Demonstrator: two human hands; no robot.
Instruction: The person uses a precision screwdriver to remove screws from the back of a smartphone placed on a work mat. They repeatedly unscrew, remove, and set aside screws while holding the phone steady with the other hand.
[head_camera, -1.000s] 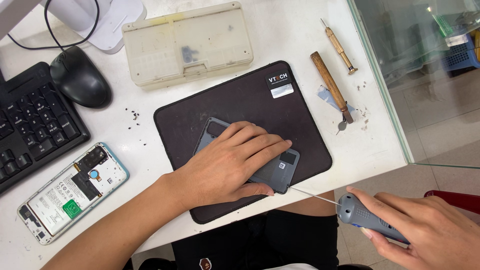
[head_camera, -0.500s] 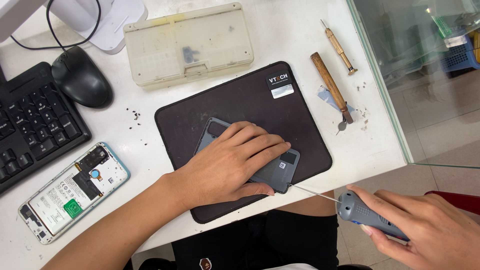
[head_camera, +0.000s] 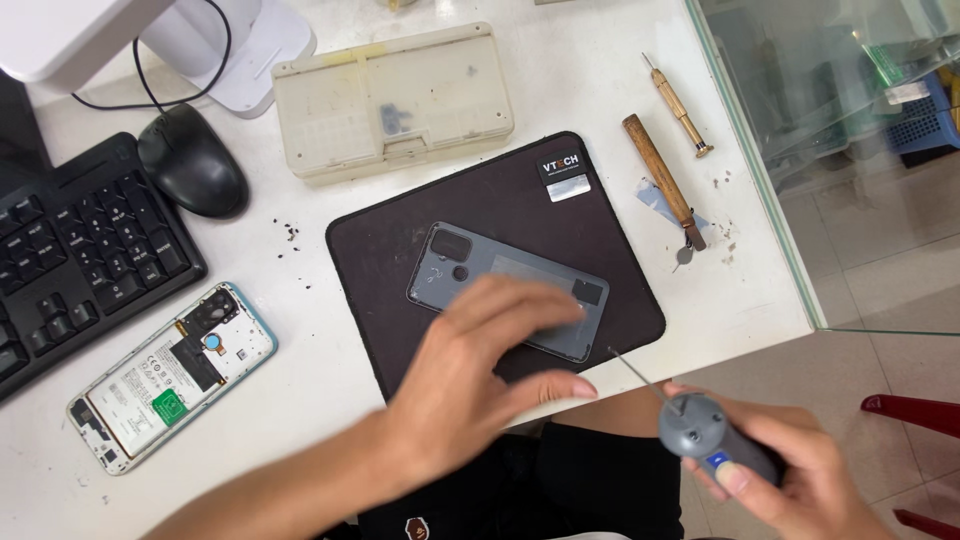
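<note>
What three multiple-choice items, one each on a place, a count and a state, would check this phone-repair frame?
1. Where does the grey phone back cover lie?
A. On the dark mat
B. On the keyboard
C. On the floor

2. How many wooden-handled tools lie right of the mat?
A. One
B. Two
C. Four

3. What does the right hand hold?
A. Nothing
B. A mouse
C. A grey electric screwdriver

Key: 1 A, the cover rests inside the mat's edges. 2 B, a thick and a thin handle lie side by side. 3 C, fingers wrap the driver, its bit pointing at the cover; the left hand hovers blurred above the cover.
</note>
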